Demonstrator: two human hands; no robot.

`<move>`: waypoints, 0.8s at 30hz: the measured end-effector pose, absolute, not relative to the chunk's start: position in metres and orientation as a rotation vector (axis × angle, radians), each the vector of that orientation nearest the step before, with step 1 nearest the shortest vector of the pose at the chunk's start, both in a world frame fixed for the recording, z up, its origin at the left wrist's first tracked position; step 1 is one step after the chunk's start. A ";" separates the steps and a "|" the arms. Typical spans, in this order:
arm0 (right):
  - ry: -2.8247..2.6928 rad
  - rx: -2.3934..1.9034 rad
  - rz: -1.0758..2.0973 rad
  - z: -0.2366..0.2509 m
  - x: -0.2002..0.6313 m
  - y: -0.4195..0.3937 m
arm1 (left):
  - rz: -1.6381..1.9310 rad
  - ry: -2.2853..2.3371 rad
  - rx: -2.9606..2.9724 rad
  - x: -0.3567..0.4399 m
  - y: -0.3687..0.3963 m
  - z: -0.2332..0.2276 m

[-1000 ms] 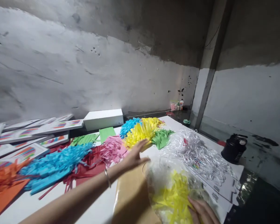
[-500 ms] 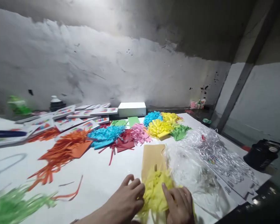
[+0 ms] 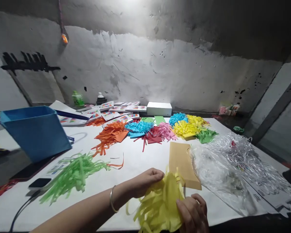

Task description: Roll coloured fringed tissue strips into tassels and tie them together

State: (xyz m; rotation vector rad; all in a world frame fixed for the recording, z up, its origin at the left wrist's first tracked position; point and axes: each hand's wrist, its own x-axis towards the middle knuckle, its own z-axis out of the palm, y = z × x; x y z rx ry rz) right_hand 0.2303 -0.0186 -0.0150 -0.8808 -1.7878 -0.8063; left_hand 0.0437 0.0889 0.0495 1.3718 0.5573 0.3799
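- Now the yellow fringed paper [image 3: 160,207] sits at the near edge of the white table [image 3: 140,161], lifted a little off it and gripped from both sides.
- Left hand [image 3: 145,183] pinches the upper left of the bunch, fingers curled onto the strips; a bangle [image 3: 112,204] rings that wrist.
- Right hand [image 3: 192,215] clamps the lower right part, thumb on top of the paper.
- Half a second ago both hands lay flatter on the bunch, pressing it against the brown envelope [image 3: 183,163]; now the bunch is clear of the envelope, nearer the person, and the strips fan out more.
- The view has swung left since then: a blue box [image 3: 35,131], a phone [image 3: 40,183] and a loose heap of green strips [image 3: 75,171] have come fully into sight.
- Just right of the envelope lies a crumpled clear plastic bag [image 3: 215,171], with a tangle of silvery shreds [image 3: 247,155] beyond it.
- Farther back lie fringed papers in orange [image 3: 110,136], blue [image 3: 139,127], red [image 3: 152,136], pink [image 3: 167,129] and yellow [image 3: 186,127], then printed cards [image 3: 111,111] and a white box [image 3: 159,109].
- Behind the table stands a rough grey wall [image 3: 145,71], brightly lit at its middle.
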 end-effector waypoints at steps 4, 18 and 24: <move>-1.802 -1.022 -0.724 -0.021 0.227 -0.027 | 0.315 0.479 0.997 0.029 0.061 0.030; -1.684 -1.196 -1.046 0.011 0.299 -0.018 | 0.365 0.575 1.111 0.032 0.068 0.029; -1.930 -1.156 -0.716 -0.052 0.243 -0.005 | 0.592 0.842 1.414 -0.034 0.101 0.032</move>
